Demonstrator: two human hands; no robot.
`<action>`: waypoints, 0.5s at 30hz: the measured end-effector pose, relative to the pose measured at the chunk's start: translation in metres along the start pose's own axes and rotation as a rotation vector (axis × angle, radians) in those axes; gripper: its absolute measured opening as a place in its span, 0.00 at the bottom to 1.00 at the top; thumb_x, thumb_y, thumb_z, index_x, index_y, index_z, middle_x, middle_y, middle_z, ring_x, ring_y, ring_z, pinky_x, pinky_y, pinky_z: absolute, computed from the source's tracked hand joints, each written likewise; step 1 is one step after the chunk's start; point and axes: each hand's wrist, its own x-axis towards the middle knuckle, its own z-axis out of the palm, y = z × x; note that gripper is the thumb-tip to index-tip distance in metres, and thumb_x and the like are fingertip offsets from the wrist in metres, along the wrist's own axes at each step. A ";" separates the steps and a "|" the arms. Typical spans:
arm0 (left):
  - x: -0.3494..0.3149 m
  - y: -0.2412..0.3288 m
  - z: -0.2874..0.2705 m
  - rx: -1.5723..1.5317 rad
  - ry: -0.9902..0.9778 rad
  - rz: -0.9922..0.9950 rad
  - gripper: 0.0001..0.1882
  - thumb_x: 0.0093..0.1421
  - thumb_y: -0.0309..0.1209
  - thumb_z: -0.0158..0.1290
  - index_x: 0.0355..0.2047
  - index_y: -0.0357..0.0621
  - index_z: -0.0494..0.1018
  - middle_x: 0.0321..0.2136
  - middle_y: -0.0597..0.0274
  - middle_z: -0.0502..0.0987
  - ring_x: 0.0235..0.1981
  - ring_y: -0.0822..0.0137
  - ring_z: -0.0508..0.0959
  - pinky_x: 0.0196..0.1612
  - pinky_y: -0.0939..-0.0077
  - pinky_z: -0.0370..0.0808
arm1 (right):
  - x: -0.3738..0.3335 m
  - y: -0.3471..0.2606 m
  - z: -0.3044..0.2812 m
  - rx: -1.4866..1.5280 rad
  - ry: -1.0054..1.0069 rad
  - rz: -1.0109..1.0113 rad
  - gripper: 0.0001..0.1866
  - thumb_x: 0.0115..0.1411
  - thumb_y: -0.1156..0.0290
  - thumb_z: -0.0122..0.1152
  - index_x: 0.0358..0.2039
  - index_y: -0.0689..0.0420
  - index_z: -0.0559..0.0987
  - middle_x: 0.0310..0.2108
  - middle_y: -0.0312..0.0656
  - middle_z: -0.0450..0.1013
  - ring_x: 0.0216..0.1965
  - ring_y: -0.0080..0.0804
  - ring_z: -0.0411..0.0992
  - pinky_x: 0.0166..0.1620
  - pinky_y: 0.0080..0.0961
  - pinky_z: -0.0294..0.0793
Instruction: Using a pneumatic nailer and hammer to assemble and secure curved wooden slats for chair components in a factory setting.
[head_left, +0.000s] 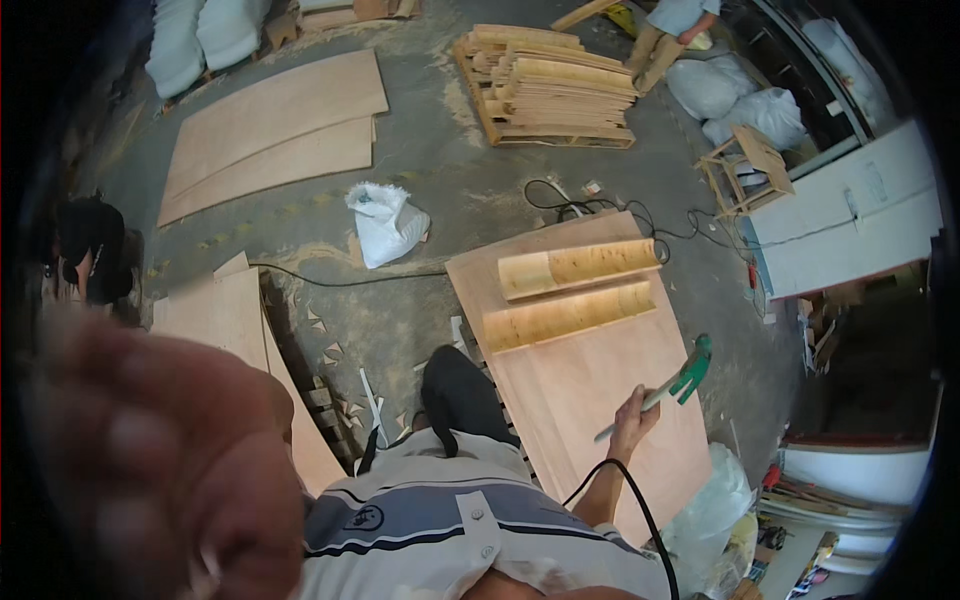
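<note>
My right hand (633, 420) is wrapped round the pale handle of a claw hammer (690, 375) with a green head, held above a plywood sheet (590, 420). Its head points up and to the right. Two curved wooden pieces (570, 315) lie side by side on the far part of this sheet. Close to the camera at the lower left, my left hand (190, 450) is raised and looms large. Its fingers are blurred, so their grip cannot be made out.
A white sack (385, 225) stands on the floor ahead. Farther off are large plywood sheets (270, 130) and a pallet stacked with wood pieces (550, 85). Black cables (340, 283) cross the floor. A person (675, 35) stands at the far right; another (90, 245) is at the left.
</note>
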 end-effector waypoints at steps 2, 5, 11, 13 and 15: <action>0.004 -0.039 -0.002 0.069 0.046 -0.014 0.28 0.62 0.61 0.34 0.44 0.59 0.75 0.42 0.60 0.77 0.41 0.65 0.74 0.51 0.56 0.64 | 0.028 0.003 0.064 -0.031 -0.061 -0.024 0.11 0.63 0.68 0.53 0.26 0.53 0.64 0.13 0.27 0.56 0.12 0.13 0.54 0.15 0.14 0.53; -0.006 -0.103 0.002 0.103 0.078 -0.033 0.20 0.60 0.53 0.37 0.38 0.57 0.72 0.36 0.63 0.75 0.36 0.68 0.72 0.45 0.62 0.63 | 0.063 0.026 0.155 -0.058 -0.210 -0.053 0.11 0.63 0.68 0.54 0.25 0.52 0.65 0.13 0.26 0.57 0.12 0.12 0.53 0.15 0.13 0.50; 0.027 -0.236 0.017 0.136 0.099 -0.085 0.06 0.54 0.38 0.44 0.26 0.54 0.68 0.24 0.69 0.70 0.24 0.74 0.69 0.33 0.73 0.60 | 0.166 0.050 0.330 -0.190 -0.397 0.150 0.13 0.60 0.66 0.57 0.23 0.53 0.66 0.13 0.26 0.57 0.12 0.13 0.53 0.15 0.16 0.49; 0.036 -0.289 0.015 0.101 0.117 -0.086 0.04 0.52 0.34 0.46 0.22 0.53 0.66 0.20 0.71 0.68 0.21 0.77 0.68 0.29 0.76 0.59 | 0.184 0.016 0.379 -0.163 -0.392 0.267 0.12 0.60 0.67 0.58 0.23 0.55 0.67 0.15 0.26 0.57 0.14 0.13 0.54 0.16 0.17 0.50; 0.035 -0.347 0.021 0.061 0.178 -0.072 0.06 0.50 0.29 0.48 0.18 0.52 0.65 0.16 0.73 0.67 0.17 0.79 0.66 0.24 0.80 0.58 | 0.215 -0.007 0.428 -0.057 -0.438 0.327 0.11 0.60 0.66 0.58 0.24 0.52 0.68 0.13 0.25 0.57 0.12 0.12 0.53 0.14 0.15 0.49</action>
